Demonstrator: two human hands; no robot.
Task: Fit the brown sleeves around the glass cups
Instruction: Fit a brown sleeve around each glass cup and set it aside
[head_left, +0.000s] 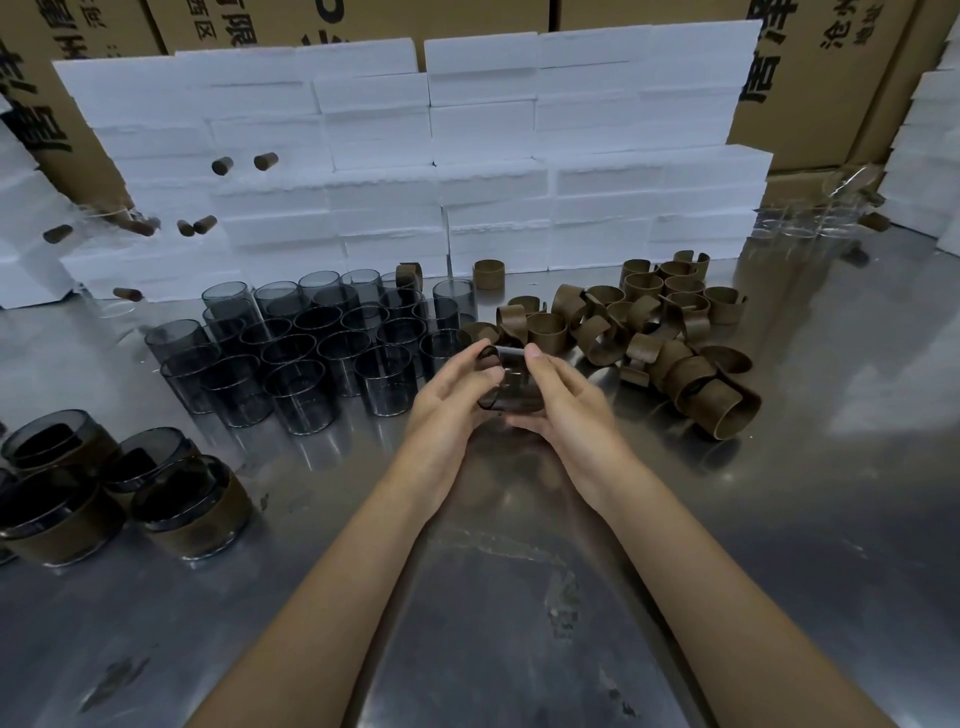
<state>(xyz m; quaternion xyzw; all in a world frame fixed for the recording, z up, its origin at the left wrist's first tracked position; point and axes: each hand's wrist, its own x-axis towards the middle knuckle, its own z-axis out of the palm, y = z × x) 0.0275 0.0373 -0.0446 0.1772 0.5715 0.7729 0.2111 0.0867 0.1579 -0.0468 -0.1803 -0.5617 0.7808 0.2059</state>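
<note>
At the near left stand sleeved cups (192, 514) on the steel table (779, 519). Farther in, left of centre, bare cups (306, 358) stand in a tight cluster. At centre the left hand (447, 400) and right hand (561, 400) together grasp one cup (511, 384), held tilted above the table, fingers curled round its sides. To the right lies a heap of sleeves (649, 332). White boxes (467, 156) are stacked along the far side.

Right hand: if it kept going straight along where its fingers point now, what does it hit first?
Probably the brown sleeves at the near-left edge of the loose pile, just beyond the fingertips of the right hand, which holds a glass cup together with the left hand. Depth is uncertain.
</note>
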